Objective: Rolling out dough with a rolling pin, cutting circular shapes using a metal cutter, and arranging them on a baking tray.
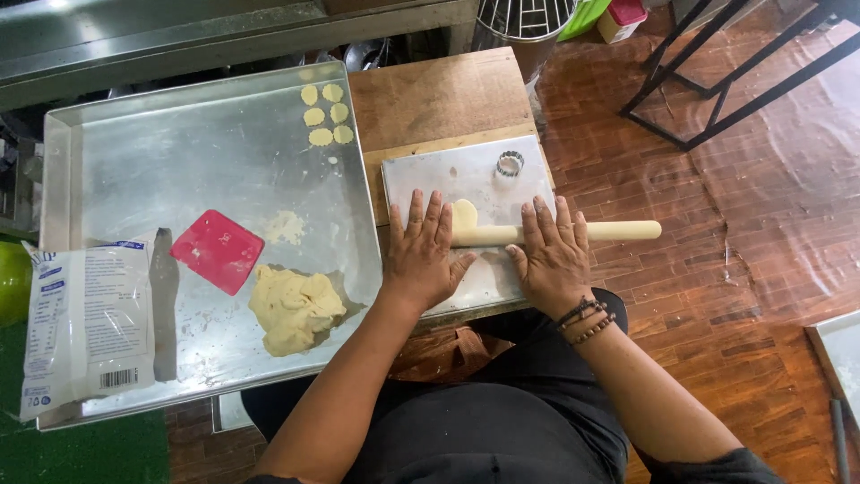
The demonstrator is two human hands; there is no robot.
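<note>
My left hand (419, 251) and my right hand (551, 254) lie flat, palms down, on a pale rolling pin (618, 230) that crosses a small metal board (430, 179). A thin piece of yellow dough (464, 213) shows on the board between my hands, just behind the pin. A round metal cutter (510, 164) stands on the board's far side. To the left, a large metal tray (179, 161) carries a lump of yellow dough (294, 309), a red scraper (218, 251) and several small cut dough rounds (324, 115) at its far right corner.
A white plastic flour bag (88, 327) rests on the tray's left end. The board sits on a small wooden table (439, 94). Black metal frame legs (717, 81) stand on the brown floor to the right. Another tray's corner (838, 358) shows at the right edge.
</note>
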